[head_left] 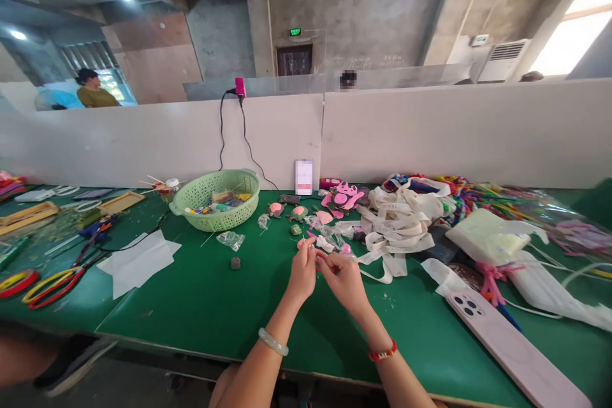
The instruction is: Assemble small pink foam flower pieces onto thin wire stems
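Observation:
My left hand [303, 268], with a pale bangle on its wrist, is raised over the green table [201, 306], its fingers pinched together. Close beside it, nearly touching, my right hand [343, 275] has its fingers closed too; a red bracelet is on that wrist. Something tiny and pinkish shows between the two sets of fingertips, too small to name. Just beyond the hands lie small pink and green turtle-like pieces [299, 213], a pink cut-out shape [345, 199] and crumpled clear plastic [344, 228]. A small dark block [236, 263] sits to the left.
A green basket [217, 199] of small items stands back left, near white paper sheets [139, 261] and scissors [55, 287]. White strips [401, 217] pile up at right, near a large pink phone-shaped object [516, 347]. A lit phone [304, 177] leans on the partition [268, 140].

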`<act>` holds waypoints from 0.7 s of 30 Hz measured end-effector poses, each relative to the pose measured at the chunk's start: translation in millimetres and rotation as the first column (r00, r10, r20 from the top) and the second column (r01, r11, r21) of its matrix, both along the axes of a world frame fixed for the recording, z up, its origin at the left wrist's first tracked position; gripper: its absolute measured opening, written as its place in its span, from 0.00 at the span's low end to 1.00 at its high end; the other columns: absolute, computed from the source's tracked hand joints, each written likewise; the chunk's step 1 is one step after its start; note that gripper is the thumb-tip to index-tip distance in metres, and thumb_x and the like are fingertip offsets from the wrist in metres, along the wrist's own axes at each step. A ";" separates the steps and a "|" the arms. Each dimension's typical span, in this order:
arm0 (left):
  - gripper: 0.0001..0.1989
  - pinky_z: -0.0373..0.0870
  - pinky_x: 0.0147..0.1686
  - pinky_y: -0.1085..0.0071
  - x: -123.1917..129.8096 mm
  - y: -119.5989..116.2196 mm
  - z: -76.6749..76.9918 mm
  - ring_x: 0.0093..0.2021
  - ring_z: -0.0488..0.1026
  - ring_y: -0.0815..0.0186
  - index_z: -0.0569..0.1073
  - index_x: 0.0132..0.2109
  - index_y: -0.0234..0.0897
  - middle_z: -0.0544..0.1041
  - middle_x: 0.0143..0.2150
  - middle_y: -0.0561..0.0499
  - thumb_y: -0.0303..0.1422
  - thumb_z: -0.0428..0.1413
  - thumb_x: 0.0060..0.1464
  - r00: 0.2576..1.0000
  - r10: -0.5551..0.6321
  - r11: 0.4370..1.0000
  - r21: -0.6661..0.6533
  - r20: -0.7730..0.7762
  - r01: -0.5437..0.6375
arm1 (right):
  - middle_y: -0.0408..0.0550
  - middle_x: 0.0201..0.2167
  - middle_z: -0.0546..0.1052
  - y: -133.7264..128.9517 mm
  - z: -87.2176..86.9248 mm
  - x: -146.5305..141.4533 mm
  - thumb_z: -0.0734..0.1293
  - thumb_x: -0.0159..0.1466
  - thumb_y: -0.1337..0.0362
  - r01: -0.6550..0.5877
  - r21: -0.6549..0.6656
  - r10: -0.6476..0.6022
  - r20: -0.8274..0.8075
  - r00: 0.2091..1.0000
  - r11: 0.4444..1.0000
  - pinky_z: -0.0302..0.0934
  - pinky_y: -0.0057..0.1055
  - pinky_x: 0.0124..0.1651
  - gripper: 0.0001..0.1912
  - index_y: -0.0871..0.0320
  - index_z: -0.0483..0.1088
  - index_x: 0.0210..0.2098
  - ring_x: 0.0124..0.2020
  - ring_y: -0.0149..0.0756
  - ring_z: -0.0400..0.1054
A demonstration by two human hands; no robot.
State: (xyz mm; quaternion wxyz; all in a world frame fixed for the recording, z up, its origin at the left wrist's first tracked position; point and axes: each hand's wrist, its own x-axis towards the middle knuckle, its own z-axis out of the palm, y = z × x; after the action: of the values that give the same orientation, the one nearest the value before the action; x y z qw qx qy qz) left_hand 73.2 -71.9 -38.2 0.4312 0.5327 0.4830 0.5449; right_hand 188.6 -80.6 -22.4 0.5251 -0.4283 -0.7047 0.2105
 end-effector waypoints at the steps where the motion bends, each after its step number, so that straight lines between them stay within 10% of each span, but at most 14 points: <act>1: 0.26 0.72 0.35 0.67 1.3 -0.9 -1.1 0.36 0.76 0.62 0.71 0.56 0.35 0.79 0.42 0.42 0.49 0.47 0.63 1.000 -0.010 1.000 -0.013 -0.012 0.010 | 0.38 0.16 0.53 -3.5 -4.1 -0.1 0.61 0.63 0.60 -0.006 0.016 0.006 0.005 1.000 1.000 0.50 0.26 0.23 0.21 0.54 0.46 0.18 0.19 0.27 0.48; 12: 0.32 0.68 0.30 0.72 6.4 -11.7 6.9 0.31 0.76 0.63 0.77 0.39 0.30 0.79 0.33 0.43 0.58 0.54 0.51 0.982 -0.048 0.966 -0.243 0.181 0.091 | 0.38 0.16 0.56 -15.0 -5.0 9.4 0.59 0.60 0.62 0.049 -0.007 -0.049 -0.001 0.999 0.999 0.49 0.27 0.24 0.18 0.54 0.47 0.17 0.19 0.28 0.51; 21: 0.36 0.66 0.27 0.72 4.8 -8.2 0.5 0.33 0.77 0.61 0.77 0.43 0.30 0.80 0.35 0.42 0.62 0.50 0.52 0.993 -0.092 0.980 -0.170 0.078 0.104 | 0.37 0.16 0.55 -14.2 -6.7 6.8 0.62 0.63 0.51 0.110 -0.138 -0.128 -0.128 0.984 0.984 0.47 0.27 0.23 0.22 0.55 0.52 0.19 0.19 0.27 0.49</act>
State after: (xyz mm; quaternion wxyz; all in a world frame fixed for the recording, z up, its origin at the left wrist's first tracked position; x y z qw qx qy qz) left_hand 78.0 -80.0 -37.7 0.5190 0.4967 0.4867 0.4970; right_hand 195.4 -94.8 -29.1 0.5543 -0.4879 -0.6250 0.2531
